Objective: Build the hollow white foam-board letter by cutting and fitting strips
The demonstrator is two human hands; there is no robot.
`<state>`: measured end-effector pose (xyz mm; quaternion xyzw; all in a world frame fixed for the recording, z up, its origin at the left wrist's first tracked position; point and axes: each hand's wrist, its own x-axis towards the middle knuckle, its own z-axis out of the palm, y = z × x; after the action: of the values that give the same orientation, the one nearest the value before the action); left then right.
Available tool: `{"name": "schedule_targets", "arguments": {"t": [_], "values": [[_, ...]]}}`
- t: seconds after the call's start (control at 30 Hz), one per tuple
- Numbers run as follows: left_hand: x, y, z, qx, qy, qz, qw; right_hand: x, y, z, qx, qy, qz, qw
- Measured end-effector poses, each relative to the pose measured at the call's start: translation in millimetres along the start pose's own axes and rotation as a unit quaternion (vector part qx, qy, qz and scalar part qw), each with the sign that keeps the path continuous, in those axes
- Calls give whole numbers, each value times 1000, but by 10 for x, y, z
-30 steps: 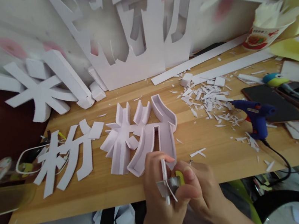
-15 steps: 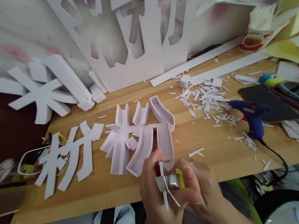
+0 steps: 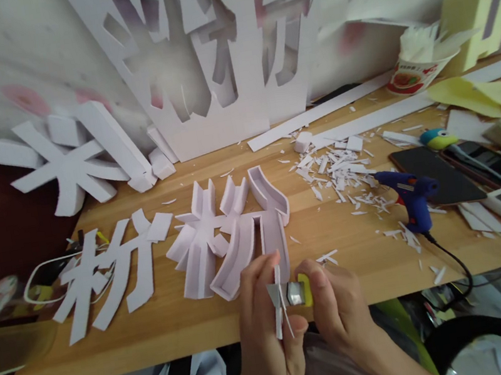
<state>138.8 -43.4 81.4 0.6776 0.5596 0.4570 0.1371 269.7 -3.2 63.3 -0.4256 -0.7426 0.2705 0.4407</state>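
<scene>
A thin white foam board strip (image 3: 279, 322) is pinched between the fingers and thumb of my left hand (image 3: 266, 331), seen nearly edge-on. My right hand (image 3: 343, 306) is closed round a utility knife (image 3: 298, 293) with a yellow body and a metal tip. Its blade crosses the strip, and a thin sliver curls away from the strip's right side. Just beyond my hands lies a white character (image 3: 206, 226) with raised side walls, open side up. Flat white character pieces (image 3: 139, 249) lie to its left.
A blue glue gun (image 3: 415, 193) stands at the right near a dark tablet (image 3: 436, 174). White scraps (image 3: 337, 167) are heaped beside it. Cut-out boards (image 3: 225, 121) and a finished white character (image 3: 68, 162) lean at the back. A paper cup (image 3: 413, 73) holds scraps.
The knife has turned a little and its blade sits differently across the strip. My right thumb has drawn back to the right, and the view has shifted slightly.
</scene>
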Motion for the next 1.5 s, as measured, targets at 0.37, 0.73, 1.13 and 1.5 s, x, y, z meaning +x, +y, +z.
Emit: {"name": "schedule_targets", "arguments": {"t": [0.37, 0.73, 1.13, 1.5], "values": [[144, -59, -63, 129, 6, 124, 984, -10, 61, 38, -49, 20, -5, 999], [18, -106, 39, 55, 26, 25, 998, 143, 300, -83, -118, 120, 60, 984], [164, -60, -91, -10, -101, -9, 995, 99, 0, -54, -64, -88, -67, 992], [165, -67, -83, 2, -130, -37, 991, 79, 43, -68, -74, -76, -84, 991]]}}
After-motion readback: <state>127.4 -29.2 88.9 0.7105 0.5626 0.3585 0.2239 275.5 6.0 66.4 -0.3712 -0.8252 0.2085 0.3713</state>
